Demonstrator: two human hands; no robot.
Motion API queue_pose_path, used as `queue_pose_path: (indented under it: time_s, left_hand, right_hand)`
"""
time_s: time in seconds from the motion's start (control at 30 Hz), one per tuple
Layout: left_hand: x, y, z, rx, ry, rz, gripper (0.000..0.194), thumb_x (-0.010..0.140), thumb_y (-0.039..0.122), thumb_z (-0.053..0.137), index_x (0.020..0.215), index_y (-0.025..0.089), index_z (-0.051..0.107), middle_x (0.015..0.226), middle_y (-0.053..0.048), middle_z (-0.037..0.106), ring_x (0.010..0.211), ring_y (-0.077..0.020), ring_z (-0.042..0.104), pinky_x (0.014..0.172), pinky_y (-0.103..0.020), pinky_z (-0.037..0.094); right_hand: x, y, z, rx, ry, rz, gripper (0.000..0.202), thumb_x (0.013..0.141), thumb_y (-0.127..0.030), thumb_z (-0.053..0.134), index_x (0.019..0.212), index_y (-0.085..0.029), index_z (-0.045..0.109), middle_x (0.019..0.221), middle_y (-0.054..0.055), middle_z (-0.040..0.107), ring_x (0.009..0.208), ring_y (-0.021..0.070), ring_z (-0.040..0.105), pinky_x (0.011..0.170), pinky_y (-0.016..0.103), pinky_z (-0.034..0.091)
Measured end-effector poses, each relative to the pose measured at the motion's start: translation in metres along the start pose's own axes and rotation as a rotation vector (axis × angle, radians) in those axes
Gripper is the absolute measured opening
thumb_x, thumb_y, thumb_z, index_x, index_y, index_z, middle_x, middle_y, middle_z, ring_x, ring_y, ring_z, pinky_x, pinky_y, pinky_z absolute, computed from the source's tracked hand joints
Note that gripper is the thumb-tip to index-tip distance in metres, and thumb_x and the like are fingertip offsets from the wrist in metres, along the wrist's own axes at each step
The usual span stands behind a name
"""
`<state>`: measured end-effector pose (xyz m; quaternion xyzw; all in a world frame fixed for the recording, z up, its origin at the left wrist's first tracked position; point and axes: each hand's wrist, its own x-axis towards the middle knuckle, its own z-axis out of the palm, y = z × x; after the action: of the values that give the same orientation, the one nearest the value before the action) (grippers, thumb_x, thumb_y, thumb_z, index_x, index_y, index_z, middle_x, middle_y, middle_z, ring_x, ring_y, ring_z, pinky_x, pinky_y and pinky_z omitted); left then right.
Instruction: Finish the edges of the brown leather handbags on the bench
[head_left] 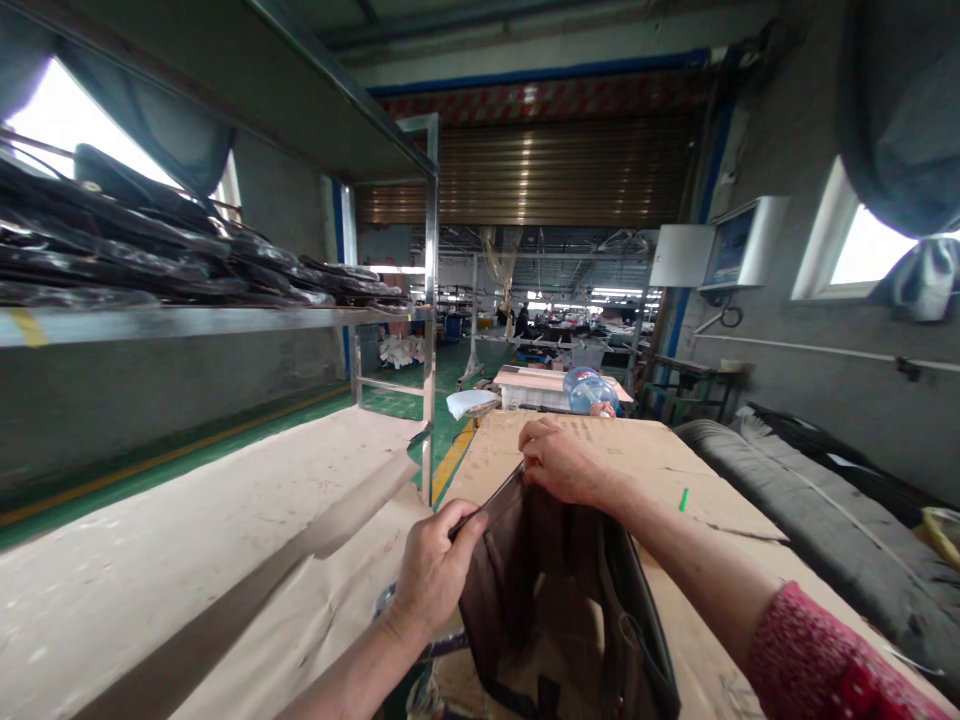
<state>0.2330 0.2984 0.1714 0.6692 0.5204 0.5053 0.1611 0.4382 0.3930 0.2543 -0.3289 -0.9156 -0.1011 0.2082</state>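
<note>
1. Landmark: the cardboard-covered table (645,445). A dark brown bag-like piece (506,590) is sitting over its near part, the mouth gaping toward the wearer.
2. Left hand (435,560) is pinching the piece's rim at the table's near left side — thumb pressing on top, fingers curling beneath, only the material's thickness between them.
3. Right hand (559,460) is gripping the same rim farther up the table, fingers bending over the edge; the thumb is mostly hiding, so its exact placing I cannot tell.
4. Between the hands the rim is running in a fairly straight line.
5. A small green object (684,499) is lying on the table, right of the piece.
6. A blue water bottle (590,390) is resting just beyond the table's far edge.
7. A grey fabric roll (810,520) is lying along the table's right side — apart from both hands.
</note>
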Motion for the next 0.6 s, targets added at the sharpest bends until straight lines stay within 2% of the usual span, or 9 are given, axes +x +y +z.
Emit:
queue_pose_path:
  time_s: [0.2,0.47,0.6]
  left_hand:
    - [-0.001,0.003,0.0,-0.032,-0.015,0.003,0.03,0.089,0.045,0.052,0.083,0.019,0.064,0.068,0.001,0.059,0.068,-0.0159,0.053,0.066,-0.024,0.038]
    - [-0.003,0.005,-0.005,-0.035,-0.043,-0.017,0.032,0.088,0.047,0.05,0.081,0.019,0.062,0.068,0.001,0.057,0.069,-0.0167,0.051,0.067,-0.025,0.037]
    - [0.014,0.012,-0.013,0.014,-0.106,-0.014,0.026,0.084,0.043,0.053,0.075,0.019,0.058,0.064,0.002,0.053,0.066,-0.0161,0.05,0.063,-0.025,0.035]
  right_hand:
    - [0.003,0.0,0.001,0.127,-0.032,0.055,0.005,0.076,-0.014,0.066,0.072,-0.016,0.063,0.102,0.002,0.065,0.097,0.0155,0.057,0.087,0.022,0.042]
    - [0.002,-0.003,-0.002,0.057,-0.071,0.159,0.004,0.077,-0.021,0.069,0.075,-0.02,0.066,0.086,0.0,0.069,0.084,0.0162,0.061,0.071,0.024,0.04]
    - [-0.003,-0.011,-0.01,-0.013,-0.063,0.208,0.006,0.08,-0.026,0.067,0.077,-0.022,0.069,0.085,0.001,0.071,0.083,0.0196,0.063,0.067,0.027,0.038]
